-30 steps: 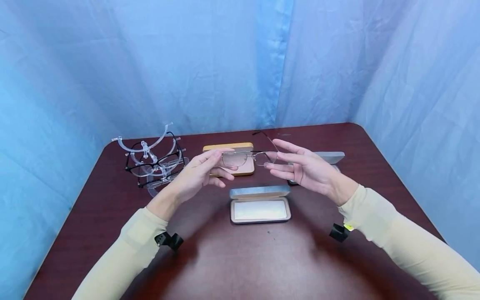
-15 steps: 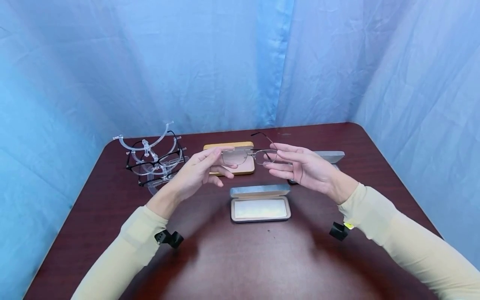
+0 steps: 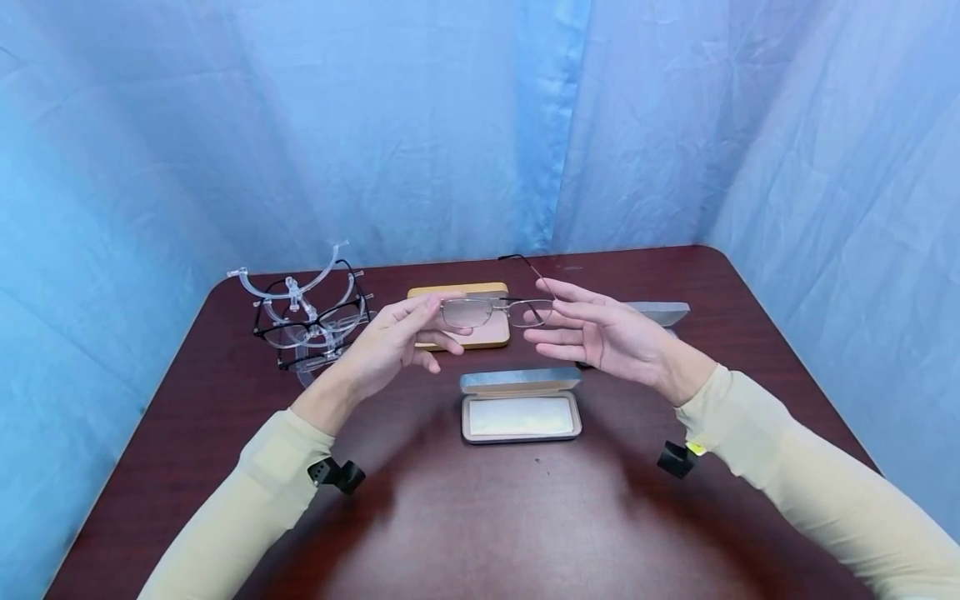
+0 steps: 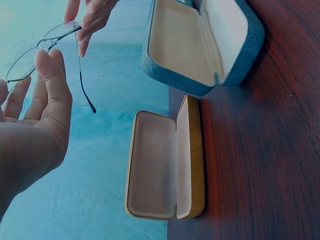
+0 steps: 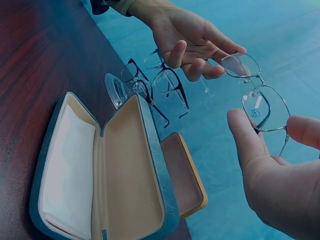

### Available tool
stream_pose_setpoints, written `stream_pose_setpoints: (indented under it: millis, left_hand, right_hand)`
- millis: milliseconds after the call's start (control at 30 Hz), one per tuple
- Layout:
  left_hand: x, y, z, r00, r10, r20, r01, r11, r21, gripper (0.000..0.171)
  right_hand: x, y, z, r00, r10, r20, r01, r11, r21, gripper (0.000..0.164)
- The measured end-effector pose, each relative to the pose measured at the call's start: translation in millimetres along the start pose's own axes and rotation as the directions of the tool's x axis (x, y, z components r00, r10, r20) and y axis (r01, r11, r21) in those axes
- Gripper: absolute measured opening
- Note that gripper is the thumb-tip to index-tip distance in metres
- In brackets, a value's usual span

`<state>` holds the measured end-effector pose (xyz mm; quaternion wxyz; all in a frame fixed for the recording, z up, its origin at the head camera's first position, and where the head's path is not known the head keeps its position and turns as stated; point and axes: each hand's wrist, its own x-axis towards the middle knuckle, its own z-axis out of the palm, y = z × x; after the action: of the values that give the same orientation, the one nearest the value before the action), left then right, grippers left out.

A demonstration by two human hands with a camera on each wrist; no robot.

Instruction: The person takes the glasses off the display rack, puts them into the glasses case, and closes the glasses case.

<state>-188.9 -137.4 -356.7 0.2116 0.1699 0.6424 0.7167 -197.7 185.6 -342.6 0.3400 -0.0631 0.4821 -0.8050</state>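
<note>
A pair of thin metal-rimmed eyeglasses [image 3: 467, 313] is held up above the table, temples pointing away from me. My left hand [image 3: 382, 343] pinches the left end of the frame between thumb and forefinger, its other fingers loosely bent below. At the opposite end, my right hand [image 3: 618, 343] holds the rim and hinge with thumb and forefinger, the other fingers spread out. One dark-tipped temple [image 4: 85, 90] hangs out beyond the hands in the left wrist view. Below the eyeglasses, a blue-grey glasses case [image 3: 521, 386] lies open with a white cloth [image 3: 521, 417] inside.
A yellow glasses case [image 3: 495, 333] stands open behind the hands. Partly hidden by my right hand is another case with a grey lid [image 3: 663, 313]. At the back left, a clear display stand [image 3: 291, 292] bears black-framed eyeglasses [image 3: 309, 325]. Blue curtains [image 3: 420, 133] surround the table.
The eyeglasses have tilted and shifted slightly up and left, their visible temple tip rising. Both hands keep their hold; the right fingers have moved a little.
</note>
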Motion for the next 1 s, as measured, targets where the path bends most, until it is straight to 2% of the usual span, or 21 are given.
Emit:
stream_pose_setpoints:
  millis: [333,633,733,867,1000]
  left_hand:
    - [0.2,1.9,-0.7,1.000,0.009,-0.025,-0.009,1.000,-0.007,0.050]
    - [-0.3,4.4,-3.2,0.999,0.029,-0.033,-0.029,1.000,-0.008,0.051]
    - [-1.1,5.8,-3.2,0.999,0.028,-0.043,-0.028,1.000,0.002,0.050]
    - [-0.7,7.1,-1.3,0.999,0.023,-0.046,-0.022,1.000,0.008,0.046]
    - [0.3,9.2,0.2,0.993,0.038,-0.111,-0.040,0.999,-0.017,0.042]
  right_hand:
    - [-1,-2,-1,1.000,-0.011,0.026,0.013,0.998,-0.062,0.063]
    - [-2,-1,2,0.998,-0.028,0.060,0.037,0.987,-0.154,0.057]
    - [0,0,5,0.999,-0.030,0.039,0.035,0.989,-0.141,0.054]
    - [4,3,8,1.000,-0.029,0.000,0.029,0.997,-0.074,0.048]
    - [5,4,10,1.000,-0.030,0.000,0.030,0.998,-0.062,0.049]
